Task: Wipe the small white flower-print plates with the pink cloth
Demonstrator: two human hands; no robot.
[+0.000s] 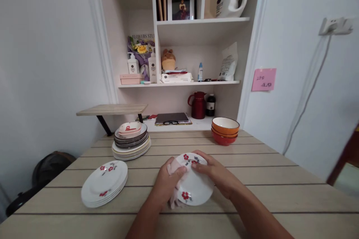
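Note:
A white plate with red flowers is tilted up between my two hands above the table. My left hand grips its left edge through a pale pink cloth, thumb on the plate's face. My right hand holds the upper right rim, its thumb on top near the flowers and the other fingers behind. On the left lies a stack of similar flowered plates. Farther back stands a taller stack of mixed plates, topped by small pinkish dishes.
Orange and red bowls are stacked at the back right. A raised wooden shelf overhangs the back left. Behind the table are a dark flat laptop-like object, glasses, a red jug and a dark bottle.

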